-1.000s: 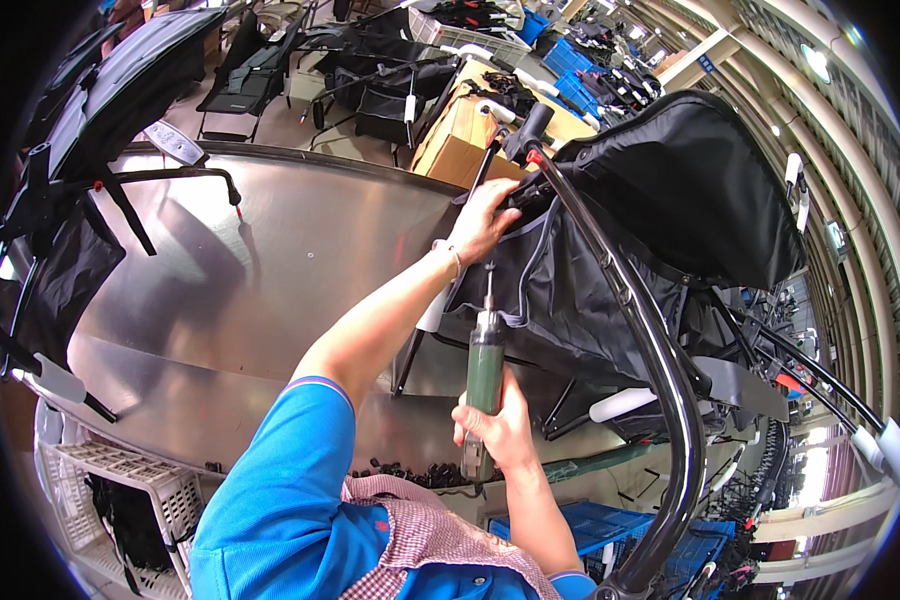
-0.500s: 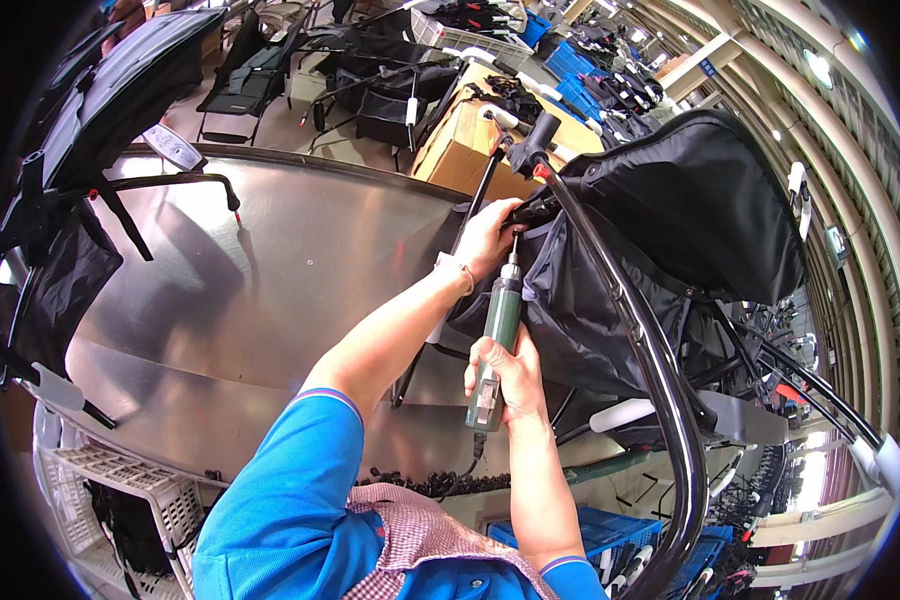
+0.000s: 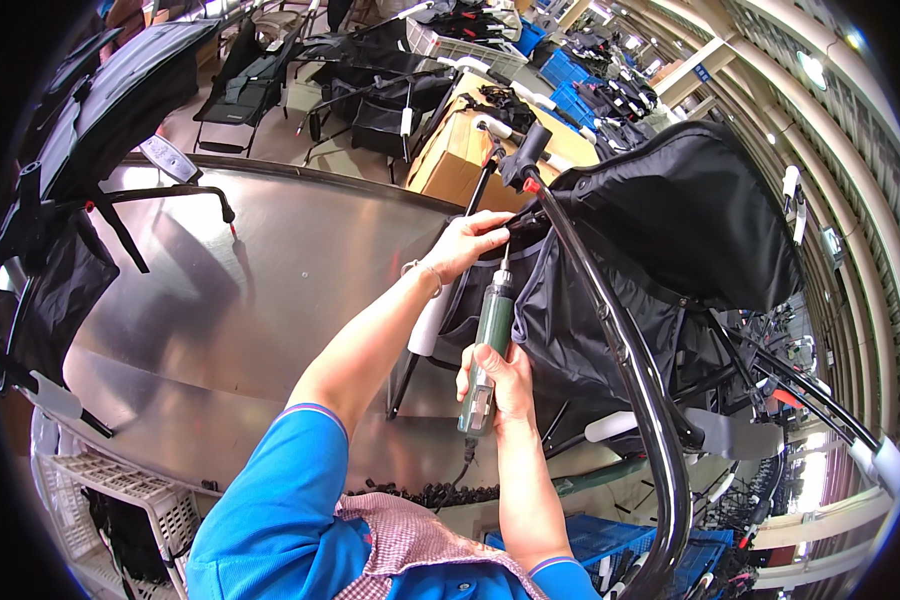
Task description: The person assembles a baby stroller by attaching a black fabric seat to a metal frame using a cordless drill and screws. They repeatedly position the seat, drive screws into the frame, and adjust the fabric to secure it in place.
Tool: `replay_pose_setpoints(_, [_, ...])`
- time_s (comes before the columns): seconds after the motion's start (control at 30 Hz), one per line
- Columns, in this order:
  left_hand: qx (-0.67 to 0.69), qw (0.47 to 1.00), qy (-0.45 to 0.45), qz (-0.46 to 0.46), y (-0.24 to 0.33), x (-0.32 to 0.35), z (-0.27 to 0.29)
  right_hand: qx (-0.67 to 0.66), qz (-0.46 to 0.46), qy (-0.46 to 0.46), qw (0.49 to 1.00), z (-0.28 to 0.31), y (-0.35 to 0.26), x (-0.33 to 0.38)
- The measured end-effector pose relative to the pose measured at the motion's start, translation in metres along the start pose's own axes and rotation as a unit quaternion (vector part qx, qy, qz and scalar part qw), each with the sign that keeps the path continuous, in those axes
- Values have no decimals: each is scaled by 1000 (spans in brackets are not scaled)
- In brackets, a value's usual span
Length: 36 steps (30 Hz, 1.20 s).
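A black stroller (image 3: pixel 610 300) with a fabric canopy (image 3: pixel 690 220) and curved tube frame (image 3: pixel 610 310) stands on the metal tabletop, right of centre. My left hand (image 3: pixel 462 246) reaches its upper joint; thumb and fingers close on a dark part of the frame there, the fingertips partly hidden. Wrapped in my right hand (image 3: pixel 505 382) is a green electric screwdriver (image 3: pixel 494 318), held upright with its cord hanging from the lower end. Its thin bit points up to the frame beside my left thumb; whether it sits on a screw is too small to tell.
Another stroller (image 3: pixel 100 110) stands at the table's left end. The shiny metal table (image 3: pixel 270 300) spreads between them. A cardboard box (image 3: pixel 445 160) stands beyond its far edge. A white plastic crate (image 3: pixel 170 510) sits lower left; small black parts (image 3: pixel 435 495) line the near edge.
My left hand has shifted slightly left, its fingers straighter along the frame. The screwdriver has moved a little left and down with my right hand. The view has shifted slightly.
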<state>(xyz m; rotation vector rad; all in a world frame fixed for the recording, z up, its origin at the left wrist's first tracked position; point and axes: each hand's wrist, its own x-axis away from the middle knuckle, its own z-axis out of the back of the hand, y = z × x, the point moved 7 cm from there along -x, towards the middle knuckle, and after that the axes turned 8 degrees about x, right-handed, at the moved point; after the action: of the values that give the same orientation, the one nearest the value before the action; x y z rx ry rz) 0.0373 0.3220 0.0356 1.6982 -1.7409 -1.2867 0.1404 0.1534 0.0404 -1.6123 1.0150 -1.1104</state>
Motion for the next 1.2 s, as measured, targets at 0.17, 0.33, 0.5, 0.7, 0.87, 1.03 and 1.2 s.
replay_pose_setpoints(0.17, [28, 998, 33, -39, -4, -2, 3, 9, -22, 3, 1000, -3, -2, -1])
replay_pose_setpoints(0.33, [66, 996, 42, -48, -13, -5, 4, -5, -55, -32, 998, -3, -3, 0])
replay_pose_setpoints(0.5, [88, 994, 48, -36, -17, -6, 5, 3, -64, -22, 998, -2, -4, -3])
replay_pose_setpoints(0.7, [98, 994, 40, -16, -17, -9, 14, 85, -62, 5, 994, -8, -8, -5])
replay_pose_setpoints(0.87, [-10, 999, 34, 17, 3, 0, -18, -1, -116, 7, 993, -5, -1, -8])
replay_pose_setpoints(1.03, [-125, 982, 124, -71, 2, -13, 34, 96, -49, -24, 994, -14, -10, 19])
replay_pose_setpoints(1.2, [-67, 979, 79, -176, 4, -27, 124, 52, -22, -104, 993, -4, 19, 75])
